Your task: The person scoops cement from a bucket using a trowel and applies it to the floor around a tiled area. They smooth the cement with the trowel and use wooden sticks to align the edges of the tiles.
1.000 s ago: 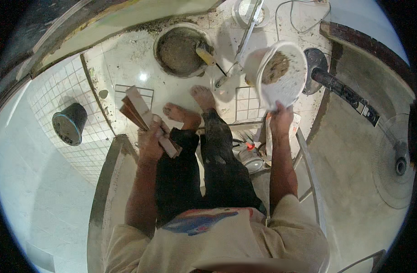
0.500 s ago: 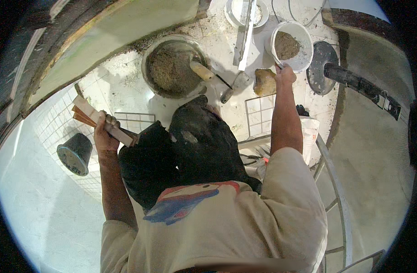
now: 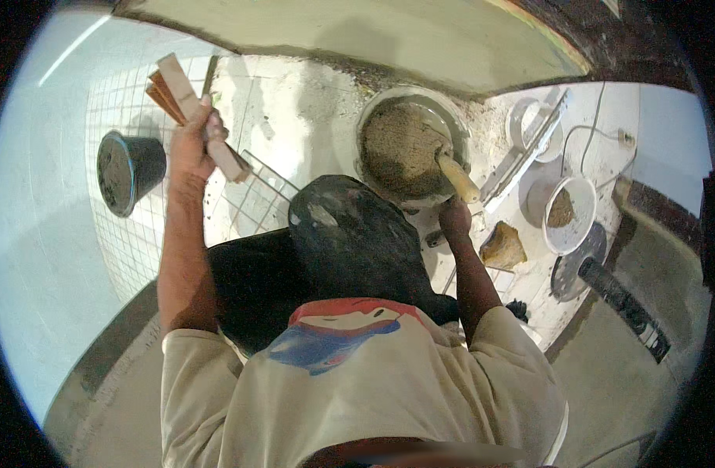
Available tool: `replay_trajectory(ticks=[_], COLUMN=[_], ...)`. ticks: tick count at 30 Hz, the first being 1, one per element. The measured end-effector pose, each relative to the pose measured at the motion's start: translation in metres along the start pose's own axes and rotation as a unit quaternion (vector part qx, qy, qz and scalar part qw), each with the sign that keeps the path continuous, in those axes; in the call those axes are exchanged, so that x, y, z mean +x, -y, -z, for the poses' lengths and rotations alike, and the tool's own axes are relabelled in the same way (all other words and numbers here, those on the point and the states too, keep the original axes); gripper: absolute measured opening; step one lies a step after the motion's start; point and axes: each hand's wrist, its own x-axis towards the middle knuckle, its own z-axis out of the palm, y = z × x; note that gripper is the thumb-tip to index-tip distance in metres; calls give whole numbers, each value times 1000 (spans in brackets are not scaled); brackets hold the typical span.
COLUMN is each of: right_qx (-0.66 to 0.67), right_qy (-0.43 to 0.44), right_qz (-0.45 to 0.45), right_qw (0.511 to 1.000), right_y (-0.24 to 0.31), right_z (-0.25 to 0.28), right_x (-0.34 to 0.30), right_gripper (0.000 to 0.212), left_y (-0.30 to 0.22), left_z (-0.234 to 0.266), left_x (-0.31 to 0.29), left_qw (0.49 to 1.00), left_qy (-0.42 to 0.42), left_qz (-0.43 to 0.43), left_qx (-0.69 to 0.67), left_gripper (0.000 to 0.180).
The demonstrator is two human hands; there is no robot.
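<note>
My left hand (image 3: 194, 148) is raised at the left, closed round a bundle of flat tile strips (image 3: 178, 86), pale and orange-brown, that stick out above and below the fist. A large round tub (image 3: 363, 129) of grey-brown mortar (image 3: 400, 148) stands ahead. A tool's pale wooden handle (image 3: 459, 178) leans out over its right rim. Just below that handle my right hand (image 3: 455, 220) is low by the floor, over the spot beside a small dark tool handle (image 3: 434, 238). Its fingers are in shadow and mostly hidden.
A black bucket (image 3: 143, 171) lies to the left. Right of the tub are a long metal bar (image 3: 525, 152), a white bucket (image 3: 580, 222) with some mortar, another white bucket (image 3: 548, 148), a yellowish stone-like lump (image 3: 504, 248) and a black round-based object (image 3: 580, 269). A wall (image 3: 389, 39) rises ahead.
My right hand has let go of the white bucket, now standing at the right, and moved left to beside the tub. My view has turned left. The left hand keeps the tile strips.
</note>
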Motion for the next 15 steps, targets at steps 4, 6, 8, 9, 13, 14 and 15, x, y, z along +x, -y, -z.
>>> replay_trajectory(ticks=[4,6,8,9,13,14,15], right_qx=[-19,8,170,181,182,180,207], right_qy=[32,81,114,97,71,73,122], right_qz=[48,76,-52,-17,236,257,296], right_qw=[998,994,978,978,952,947,924], right_y=[-48,-33,3,43,206,257,295], right_z=[41,100,180,225,340,347,339], right_x=[17,18,6,-4,-17,-29,-35], right_gripper=[28,32,23,23,22,21,22], left_y=[-60,-92,-120,-129,-121,-115,-108], left_z=[48,63,62,57,25,8,4], left_x=[-29,-58,-100,-122,-166,-175,-188], left_qw=[996,989,982,980,979,981,986], left_qy=[-4,-9,-40,-56,-91,-101,-89], left_qz=[-79,-122,-146,-148,-130,-117,-108], left_qx=[48,85,109,122,127,113,91], left_gripper=[16,16,16,18,25,26,27])
